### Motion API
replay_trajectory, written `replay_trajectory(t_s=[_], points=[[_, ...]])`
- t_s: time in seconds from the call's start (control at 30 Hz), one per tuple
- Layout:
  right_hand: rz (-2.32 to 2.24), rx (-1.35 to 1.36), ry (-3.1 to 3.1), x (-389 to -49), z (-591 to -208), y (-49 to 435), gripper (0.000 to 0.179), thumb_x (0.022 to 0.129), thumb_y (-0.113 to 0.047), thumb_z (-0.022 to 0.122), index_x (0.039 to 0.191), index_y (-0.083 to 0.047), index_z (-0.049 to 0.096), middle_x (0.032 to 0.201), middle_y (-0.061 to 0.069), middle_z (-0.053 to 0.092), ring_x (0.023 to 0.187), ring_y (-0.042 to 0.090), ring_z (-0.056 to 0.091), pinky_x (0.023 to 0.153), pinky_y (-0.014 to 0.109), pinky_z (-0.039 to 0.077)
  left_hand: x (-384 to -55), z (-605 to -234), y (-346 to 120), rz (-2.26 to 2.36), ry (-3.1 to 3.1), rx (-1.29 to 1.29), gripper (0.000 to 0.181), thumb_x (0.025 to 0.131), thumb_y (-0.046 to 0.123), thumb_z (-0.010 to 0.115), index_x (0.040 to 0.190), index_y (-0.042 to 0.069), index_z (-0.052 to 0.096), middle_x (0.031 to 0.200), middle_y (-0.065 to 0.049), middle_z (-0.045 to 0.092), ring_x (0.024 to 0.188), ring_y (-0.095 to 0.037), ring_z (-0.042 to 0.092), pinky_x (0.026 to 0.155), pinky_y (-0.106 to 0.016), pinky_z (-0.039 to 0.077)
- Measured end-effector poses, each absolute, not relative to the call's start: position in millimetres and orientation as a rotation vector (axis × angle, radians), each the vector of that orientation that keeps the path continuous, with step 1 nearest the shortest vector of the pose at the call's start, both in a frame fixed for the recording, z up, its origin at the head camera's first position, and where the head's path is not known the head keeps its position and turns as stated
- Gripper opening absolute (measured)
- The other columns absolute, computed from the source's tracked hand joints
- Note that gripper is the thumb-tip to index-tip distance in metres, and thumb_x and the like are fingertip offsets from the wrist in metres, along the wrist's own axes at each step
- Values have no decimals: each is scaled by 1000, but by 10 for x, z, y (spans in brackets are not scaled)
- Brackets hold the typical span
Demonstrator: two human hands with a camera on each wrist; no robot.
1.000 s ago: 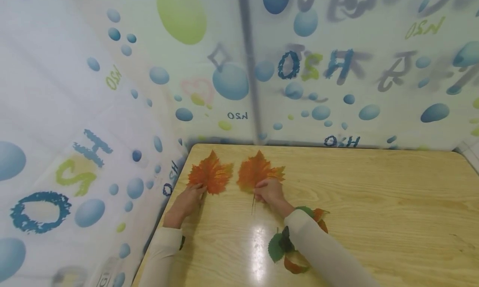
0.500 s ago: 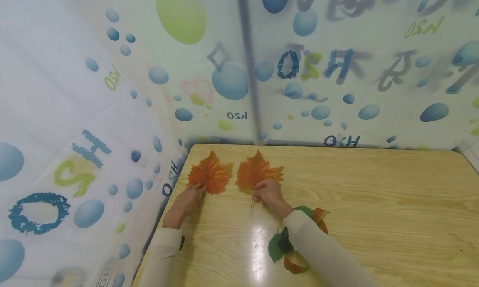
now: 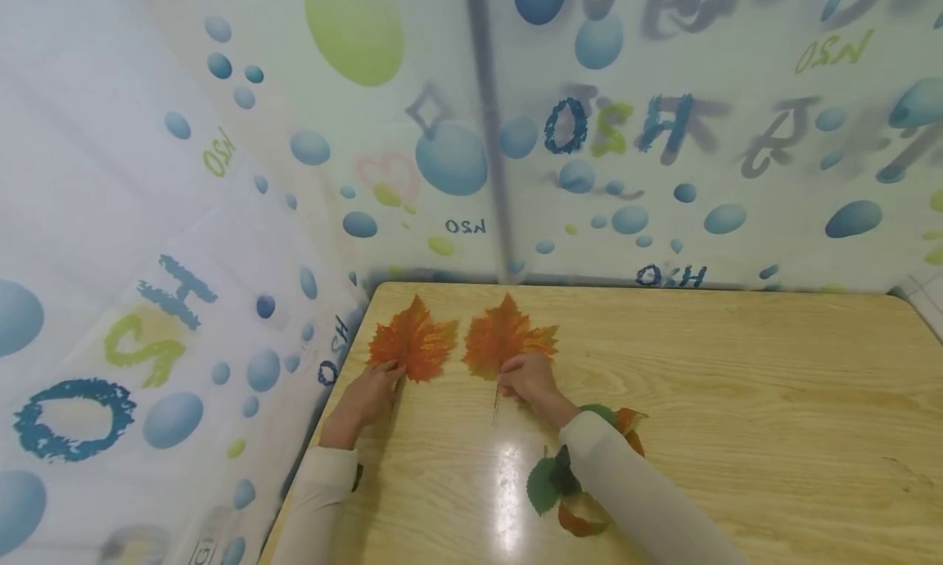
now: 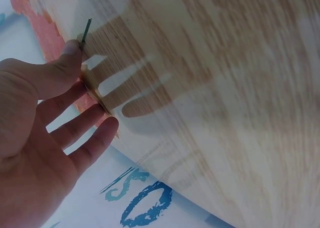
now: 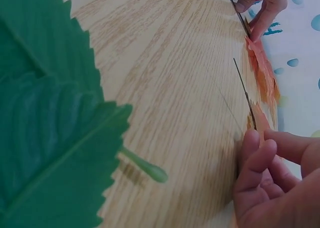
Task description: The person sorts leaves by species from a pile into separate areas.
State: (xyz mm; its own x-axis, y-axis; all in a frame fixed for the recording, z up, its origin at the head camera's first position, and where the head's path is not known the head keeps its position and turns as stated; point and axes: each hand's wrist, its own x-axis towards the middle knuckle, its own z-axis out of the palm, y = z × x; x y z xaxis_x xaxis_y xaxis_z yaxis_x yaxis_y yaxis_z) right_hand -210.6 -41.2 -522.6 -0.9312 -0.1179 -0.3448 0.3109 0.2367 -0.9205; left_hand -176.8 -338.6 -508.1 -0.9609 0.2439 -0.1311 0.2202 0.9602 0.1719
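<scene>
Underneath both grips spreads a pale wood-grained table (image 3: 737, 368). Just beyond the left hand (image 3: 368, 393) is a jagged orange maple-shaped leaf (image 3: 423, 336); just beyond the right hand (image 3: 532, 377) is a matching jagged orange leaf (image 3: 501, 336). Nearer the person than the right grip sits a toothed green oval leaf (image 3: 541, 487). Each hand pinches its orange leaf at the base, by a thin dark stem (image 3: 497, 405) on the right, a slim green stem (image 4: 87, 32) on the left. To align them well, I'd pinch lightly and turn from the stem.
</scene>
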Motion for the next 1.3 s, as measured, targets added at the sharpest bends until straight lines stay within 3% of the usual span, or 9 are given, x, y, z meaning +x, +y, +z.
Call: replay_trajectory(t_s=[0.2,0.37,0.7,0.8,1.0,1.3], points=[[-1708,123,2187,-2100,-5218,-389,13,80,4,69,92,4,73,67,9,69,50,12,54,44,22,41,-1772,-5097,-3398,219,2964,376,47,92,5,67,138,-1,56,144,-24,50,132,-45,45,102,-56,44],[-1628,-6,2245,-2134,-5186,-276,15,87,-5,67,99,2,74,70,10,68,52,13,53,48,23,43,-1785,-5104,-3401,223,2966,389,47,92,5,66,138,0,56,144,-24,50,131,-46,46,102,-57,44],[-1495,-105,2225,-2287,-4909,243,31,94,-17,67,119,-1,71,107,11,72,87,22,69,69,36,57,-1800,-5111,-3414,216,2967,396,46,93,5,66,138,0,57,144,-24,50,131,-46,46,103,-57,43],[-1424,-157,2258,-2314,-4889,409,29,94,-16,66,116,1,71,102,13,72,86,24,68,71,38,58,-1802,-5114,-3411,217,2960,385,48,92,5,66,139,0,56,145,-24,50,132,-46,45,103,-57,43],[-1334,-203,2296,-2319,-4942,698,22,92,-13,66,107,3,72,81,13,68,58,15,53,54,29,48,-1785,-5092,-3394,214,2936,359,50,92,5,67,140,0,54,146,-25,48,132,-47,44,101,-57,44],[-1291,-226,2283,-2273,-4939,1049,26,91,-11,65,111,6,69,85,12,69,67,17,57,57,31,51,-1799,-5087,-3405,235,2920,342,50,93,7,66,141,0,53,147,-26,46,133,-49,42,103,-58,42]])
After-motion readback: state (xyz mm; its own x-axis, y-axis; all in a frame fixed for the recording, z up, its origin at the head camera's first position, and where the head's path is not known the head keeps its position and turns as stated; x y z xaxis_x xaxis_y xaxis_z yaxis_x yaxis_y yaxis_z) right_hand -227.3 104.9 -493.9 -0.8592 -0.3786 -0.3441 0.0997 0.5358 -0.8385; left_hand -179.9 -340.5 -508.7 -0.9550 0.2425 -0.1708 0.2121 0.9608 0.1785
